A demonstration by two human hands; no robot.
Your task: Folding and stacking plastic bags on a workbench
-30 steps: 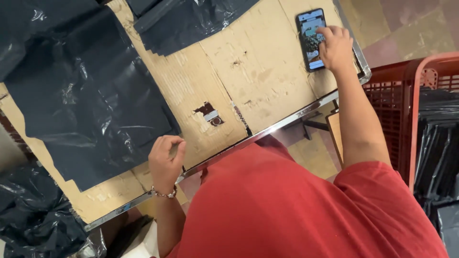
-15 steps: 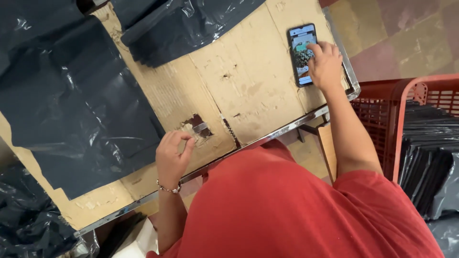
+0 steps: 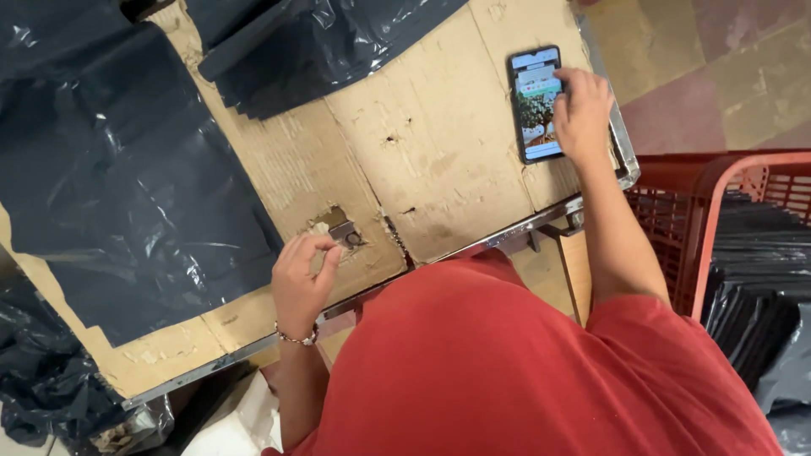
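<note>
Even, fairly bright overhead light; glare on black plastic sheets (image 3: 127, 169); perhaps slight blur.

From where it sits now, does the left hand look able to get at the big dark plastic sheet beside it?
Probably yes. The left hand rests curled on the cardboard table top, near the sheet's edge, with only bare cardboard between them. The right hand is busy on the phone.

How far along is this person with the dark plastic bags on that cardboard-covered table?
Done, by the look of it: flat dark bags stacked in the red plastic crate. In hand: nothing bag-related; the right hand touches a black smartphone, the left hand rests curled on the brown cardboard tabletop. Left: a large dark grey plastic sheet and a folded pile of dark plastic lie untouched.
</note>
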